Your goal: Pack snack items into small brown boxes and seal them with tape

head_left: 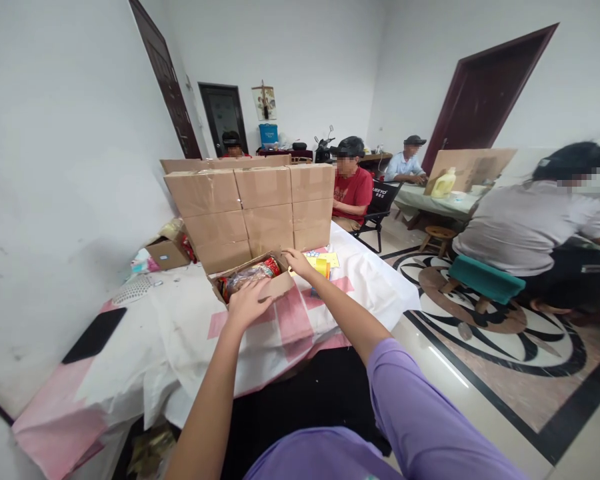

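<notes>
A small open cardboard box (279, 285) stands on the cloth-covered table in front of me. Inside it lie plastic-wrapped packets (253, 275) with red printing; their exact kind is not clear. My left hand (249, 305) rests over the near rim, fingers stretched out toward the packets and thumb apart on the outer wall. At the box's right end, the fingers of my right hand (296, 261) are closed over the upper corner of the cardboard. Just beyond that hand sit a yellow roll (323, 267) and some yellow printed paper (333, 258).
A tall wall of taped cardboard boxes (265, 207) rises directly behind the small box. Leftward are another open carton (167, 255), a white perforated piece (133, 290) and a black flat pad (94, 335). Other people sit beyond the boxes and at a table (433, 200) on the right.
</notes>
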{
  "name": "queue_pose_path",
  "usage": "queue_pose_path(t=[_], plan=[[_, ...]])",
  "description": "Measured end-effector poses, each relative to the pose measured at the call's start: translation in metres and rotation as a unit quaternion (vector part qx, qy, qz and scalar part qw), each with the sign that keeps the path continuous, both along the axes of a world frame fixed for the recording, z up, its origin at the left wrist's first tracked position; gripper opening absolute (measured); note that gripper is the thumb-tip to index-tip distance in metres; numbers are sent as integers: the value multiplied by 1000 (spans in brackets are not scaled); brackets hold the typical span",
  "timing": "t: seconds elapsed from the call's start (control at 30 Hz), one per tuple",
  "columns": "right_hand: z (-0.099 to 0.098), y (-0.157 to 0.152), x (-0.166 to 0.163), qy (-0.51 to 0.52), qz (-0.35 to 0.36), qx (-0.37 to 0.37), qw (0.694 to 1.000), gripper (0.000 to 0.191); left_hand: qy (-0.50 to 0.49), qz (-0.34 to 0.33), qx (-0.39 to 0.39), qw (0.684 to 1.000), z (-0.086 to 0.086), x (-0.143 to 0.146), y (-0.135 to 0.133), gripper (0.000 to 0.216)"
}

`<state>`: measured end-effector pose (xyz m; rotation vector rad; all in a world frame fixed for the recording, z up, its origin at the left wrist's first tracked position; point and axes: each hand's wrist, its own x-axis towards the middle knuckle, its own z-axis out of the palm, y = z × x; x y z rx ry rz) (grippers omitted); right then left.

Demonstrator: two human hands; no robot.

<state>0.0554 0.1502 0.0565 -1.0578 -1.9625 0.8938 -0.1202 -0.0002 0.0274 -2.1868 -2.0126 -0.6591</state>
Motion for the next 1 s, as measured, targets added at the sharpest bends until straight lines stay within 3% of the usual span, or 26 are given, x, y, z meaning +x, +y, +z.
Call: queue_pose_path(t=[0.2, 0.4, 0.5, 0.63, 0.77, 0.83, 0.9, 0.97, 1.0], plan=[[-34, -1, -24, 126, -6, 60, 990, 47, -19, 4, 6, 1000, 0, 1, 1, 54], [-62, 2, -29, 166, -5, 75, 983, 48, -29, 71, 34, 996, 20, -30, 13, 42], [-70, 1, -32, 179, -3, 91, 980, 49, -11, 107, 25, 994, 25, -52, 27, 41], [-76, 2, -37, 179, -4, 107, 978, 51, 0, 140, -16, 990, 19, -64, 42, 46], [-75, 0, -31, 156, 0, 109, 982, 50, 0, 165, 0, 986, 10, -61, 32, 45], [-73, -4, -25, 129, 6, 112, 985, 49, -34, 240, 63, 968, 8, -62, 17, 49], [-69, -9, -19, 94, 10, 117, 989, 50, -123, 328, 125, 928, 6, -65, 1, 66], [-65, -14, -15, 62, 10, 119, 991, 51, -233, 347, 147, 896, 3, -66, -10, 85], [-62, -16, -14, 52, 8, 118, 992, 51, -270, 320, 145, 897, 2, -66, -13, 90]])
